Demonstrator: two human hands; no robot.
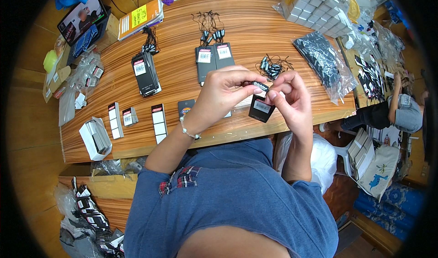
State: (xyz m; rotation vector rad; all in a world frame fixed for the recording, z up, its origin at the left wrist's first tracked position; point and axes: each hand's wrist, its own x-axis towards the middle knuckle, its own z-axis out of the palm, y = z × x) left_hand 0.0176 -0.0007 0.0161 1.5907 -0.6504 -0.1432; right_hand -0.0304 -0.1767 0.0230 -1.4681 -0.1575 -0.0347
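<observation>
My left hand (223,91) pinches a small black string seal (260,85) with pale lettering between thumb and forefinger. Beside it, my right hand (292,100) is closed, thumb and fingers pressed together at the top of a black hang tag (261,114) with a white sticker. That tag hangs just off the front edge of the table. Whether a cord runs between my right fingertips is too small to tell. Beyond my hands lies a pile of string seals (272,68) with black cords. Partly behind my left hand are two stacks of dark hang tags (205,59) with seals attached.
More strung tags (145,75) lie in a stack at left. Along the front are a white box of cards (96,137), sticker strips (159,121) and a dark tag (185,108). A plastic bag (324,64) lies right, small white boxes (315,7) behind. Another person (406,110) sits far right.
</observation>
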